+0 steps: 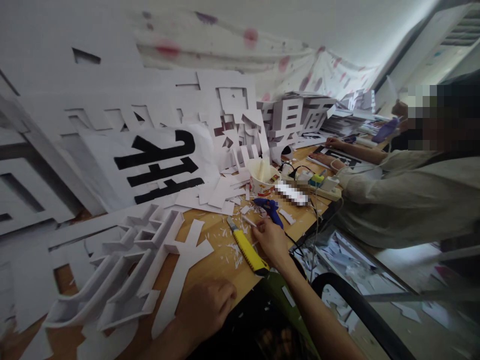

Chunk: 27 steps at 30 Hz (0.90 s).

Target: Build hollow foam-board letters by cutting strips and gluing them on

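My left hand [204, 305] rests curled at the table's near edge, beside a flat white foam-board piece [183, 265]; nothing shows in its fingers. Left of it stands a white built-up character [127, 270] with raised side walls. Reaching over the table, my right hand [273, 241] is closed, its fingertips pinching the end of a small white strip [249, 220]. A blue glue gun [275, 212] lies just beyond those fingers. Nearer to me lies a yellow utility knife [247, 250], its blade pointing away, among white shavings.
Cut-out white boards [232, 100] lean along the wall, with a sheet bearing a black character [161, 165]. A paper tub [262, 177] and a power strip [324, 187] stand behind the glue gun. At right, a co-worker's hands [330, 159] lie on another sheet. A black chair arm [352, 300] curves nearby.
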{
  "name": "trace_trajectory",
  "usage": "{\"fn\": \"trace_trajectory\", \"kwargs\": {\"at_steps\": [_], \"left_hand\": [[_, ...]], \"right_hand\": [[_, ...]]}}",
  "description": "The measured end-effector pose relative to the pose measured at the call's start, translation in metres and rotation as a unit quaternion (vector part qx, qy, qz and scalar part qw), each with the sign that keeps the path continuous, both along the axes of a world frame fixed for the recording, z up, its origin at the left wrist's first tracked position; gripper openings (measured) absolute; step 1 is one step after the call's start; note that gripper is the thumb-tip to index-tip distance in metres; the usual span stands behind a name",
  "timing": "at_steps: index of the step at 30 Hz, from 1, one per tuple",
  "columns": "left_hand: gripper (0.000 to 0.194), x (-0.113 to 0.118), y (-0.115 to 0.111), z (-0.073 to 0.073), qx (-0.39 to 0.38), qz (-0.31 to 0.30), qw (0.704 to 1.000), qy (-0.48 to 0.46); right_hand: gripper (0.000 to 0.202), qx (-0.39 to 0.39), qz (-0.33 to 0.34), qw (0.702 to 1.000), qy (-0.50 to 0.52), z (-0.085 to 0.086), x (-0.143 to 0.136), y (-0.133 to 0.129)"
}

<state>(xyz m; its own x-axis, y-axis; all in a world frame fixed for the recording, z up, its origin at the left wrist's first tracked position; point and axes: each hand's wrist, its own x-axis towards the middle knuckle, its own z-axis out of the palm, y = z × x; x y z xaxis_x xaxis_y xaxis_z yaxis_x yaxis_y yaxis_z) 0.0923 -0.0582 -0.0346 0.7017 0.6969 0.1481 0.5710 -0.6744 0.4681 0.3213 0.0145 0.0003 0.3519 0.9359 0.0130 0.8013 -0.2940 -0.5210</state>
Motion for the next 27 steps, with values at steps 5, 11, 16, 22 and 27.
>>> {"fn": "trace_trajectory", "kwargs": {"at_steps": [5,11,16,22,27], "left_hand": [[0.022,0.000,-0.001,0.004,-0.019,0.023,0.998,-0.048],[0.025,0.013,0.014,0.037,-0.148,0.180,0.960,-0.153],[0.037,0.042,0.043,0.073,-0.230,0.208,0.916,-0.255],[0.036,0.073,0.058,0.078,-0.234,0.205,0.893,-0.325],[0.046,0.082,0.059,0.080,-0.260,0.172,0.898,-0.312]], "right_hand": [[0.025,0.045,0.020,0.989,0.140,0.000,0.004,-0.006],[0.052,0.069,0.039,0.940,0.332,0.016,-0.001,-0.024],[0.053,0.070,0.053,0.868,0.489,0.033,-0.010,-0.039],[0.049,0.069,0.104,0.851,0.510,0.037,-0.005,-0.048],[0.047,0.076,0.153,0.840,0.515,0.035,0.004,-0.050]]}}
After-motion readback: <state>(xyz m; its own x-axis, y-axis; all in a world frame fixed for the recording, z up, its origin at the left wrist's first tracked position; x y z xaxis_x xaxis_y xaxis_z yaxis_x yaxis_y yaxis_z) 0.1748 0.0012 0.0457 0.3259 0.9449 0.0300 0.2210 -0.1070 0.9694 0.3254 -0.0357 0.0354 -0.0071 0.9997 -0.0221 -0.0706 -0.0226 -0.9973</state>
